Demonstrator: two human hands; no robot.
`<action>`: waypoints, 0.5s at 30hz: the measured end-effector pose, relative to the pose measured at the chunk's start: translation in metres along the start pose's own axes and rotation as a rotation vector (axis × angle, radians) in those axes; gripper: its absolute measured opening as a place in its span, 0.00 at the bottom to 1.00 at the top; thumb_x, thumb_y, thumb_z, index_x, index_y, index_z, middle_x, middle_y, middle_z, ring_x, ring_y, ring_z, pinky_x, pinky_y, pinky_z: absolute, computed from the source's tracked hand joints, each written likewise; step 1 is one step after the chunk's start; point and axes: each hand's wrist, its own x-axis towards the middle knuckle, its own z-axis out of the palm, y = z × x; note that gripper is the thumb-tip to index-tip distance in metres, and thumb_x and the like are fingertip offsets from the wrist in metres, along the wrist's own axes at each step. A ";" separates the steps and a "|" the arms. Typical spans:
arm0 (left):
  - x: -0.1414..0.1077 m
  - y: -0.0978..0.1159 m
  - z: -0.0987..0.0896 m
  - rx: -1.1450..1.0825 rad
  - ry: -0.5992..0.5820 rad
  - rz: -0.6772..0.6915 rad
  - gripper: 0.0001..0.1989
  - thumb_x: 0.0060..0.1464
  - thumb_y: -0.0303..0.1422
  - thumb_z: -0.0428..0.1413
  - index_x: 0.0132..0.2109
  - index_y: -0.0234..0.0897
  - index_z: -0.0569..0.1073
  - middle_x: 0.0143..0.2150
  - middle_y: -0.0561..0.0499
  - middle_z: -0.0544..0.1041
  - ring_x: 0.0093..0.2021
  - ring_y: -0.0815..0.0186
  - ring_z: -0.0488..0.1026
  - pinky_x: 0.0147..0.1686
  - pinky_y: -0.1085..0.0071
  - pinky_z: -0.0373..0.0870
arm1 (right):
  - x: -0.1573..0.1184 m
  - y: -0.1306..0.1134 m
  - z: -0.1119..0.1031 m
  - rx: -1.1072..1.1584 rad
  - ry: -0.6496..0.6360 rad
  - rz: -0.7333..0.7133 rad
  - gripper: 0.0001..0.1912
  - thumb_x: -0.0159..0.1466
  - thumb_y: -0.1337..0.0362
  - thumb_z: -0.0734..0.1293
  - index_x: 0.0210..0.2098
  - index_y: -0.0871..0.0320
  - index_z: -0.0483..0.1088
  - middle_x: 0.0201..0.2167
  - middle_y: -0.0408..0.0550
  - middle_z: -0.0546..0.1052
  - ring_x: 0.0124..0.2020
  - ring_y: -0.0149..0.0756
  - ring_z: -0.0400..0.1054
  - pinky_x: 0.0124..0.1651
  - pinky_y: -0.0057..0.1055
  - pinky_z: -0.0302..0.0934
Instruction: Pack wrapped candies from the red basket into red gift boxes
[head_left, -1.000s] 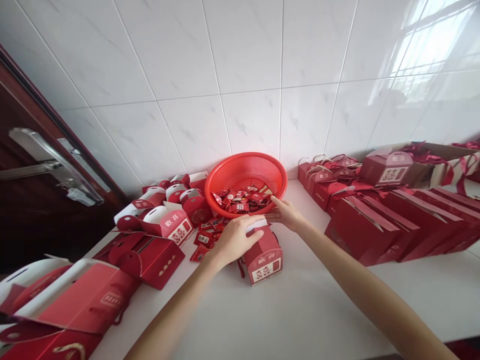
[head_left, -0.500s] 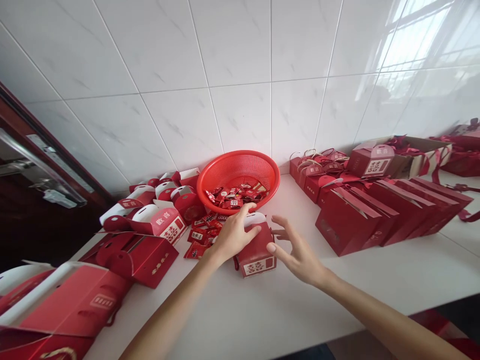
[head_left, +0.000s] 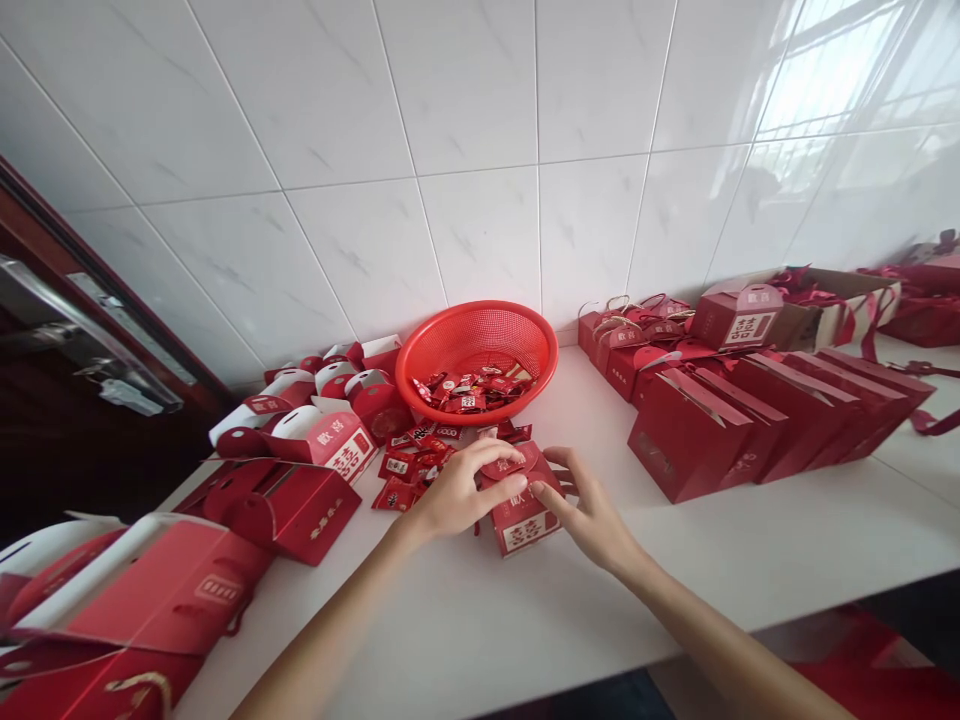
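Note:
A small red candy box [head_left: 528,532] with a white double-happiness label stands on the white counter, slightly turned. My left hand [head_left: 459,488] is at its left side, with thumb and fingers on the upper flaps. From the right, my right hand [head_left: 594,512] holds the box, thumb at the front flap and fingers partly hidden behind the side. The flaps are folded over the top, partly covered by my fingers. Red-wrapped candies [head_left: 397,466] lie loose just left of and behind the box. Behind them is a red plastic basket [head_left: 552,372] with more wrapped candies.
Open red boxes [head_left: 315,518] crowd the left side of the counter [head_left: 450,620]. At right stand several red paper bags [head_left: 686,450] in a row, with corded boxes [head_left: 611,365] behind. A carton [head_left: 862,300] holds red ribbons. A tiled wall [head_left: 480,230] borders the back.
The box's raised flaps have been folded down over its top, and the box has turned slightly. My right hand has come in from beside it to touch its front and side.

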 end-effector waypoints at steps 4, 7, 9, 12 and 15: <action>-0.008 -0.005 0.008 -0.001 0.039 -0.034 0.20 0.56 0.41 0.61 0.54 0.41 0.77 0.59 0.45 0.77 0.66 0.53 0.67 0.65 0.56 0.64 | -0.001 0.004 -0.001 0.021 0.011 0.033 0.30 0.63 0.44 0.67 0.57 0.54 0.62 0.61 0.59 0.69 0.56 0.48 0.70 0.47 0.40 0.71; -0.013 -0.005 0.014 -0.059 0.022 0.020 0.20 0.57 0.40 0.60 0.55 0.41 0.77 0.60 0.45 0.76 0.62 0.54 0.71 0.63 0.56 0.67 | -0.001 0.008 -0.012 0.022 0.046 0.083 0.29 0.65 0.46 0.63 0.60 0.53 0.63 0.64 0.57 0.67 0.60 0.47 0.67 0.57 0.43 0.66; -0.016 -0.004 0.017 -0.103 -0.029 0.060 0.20 0.57 0.40 0.61 0.56 0.42 0.76 0.60 0.45 0.76 0.61 0.54 0.71 0.63 0.57 0.68 | 0.000 0.010 -0.021 0.005 0.026 0.084 0.24 0.66 0.51 0.61 0.58 0.53 0.66 0.61 0.54 0.71 0.58 0.46 0.68 0.59 0.44 0.63; -0.021 -0.001 0.020 -0.116 -0.064 0.055 0.21 0.57 0.42 0.62 0.57 0.44 0.76 0.61 0.46 0.74 0.63 0.55 0.70 0.64 0.58 0.66 | -0.002 0.010 -0.033 -0.037 -0.127 0.041 0.20 0.61 0.60 0.61 0.51 0.53 0.72 0.45 0.50 0.80 0.45 0.43 0.74 0.52 0.42 0.67; -0.026 0.005 0.019 0.000 -0.045 0.003 0.21 0.59 0.44 0.60 0.58 0.48 0.76 0.64 0.47 0.70 0.65 0.54 0.67 0.65 0.57 0.64 | -0.006 0.010 -0.040 -0.131 -0.165 0.017 0.13 0.58 0.63 0.62 0.40 0.54 0.75 0.30 0.46 0.79 0.30 0.39 0.71 0.40 0.38 0.68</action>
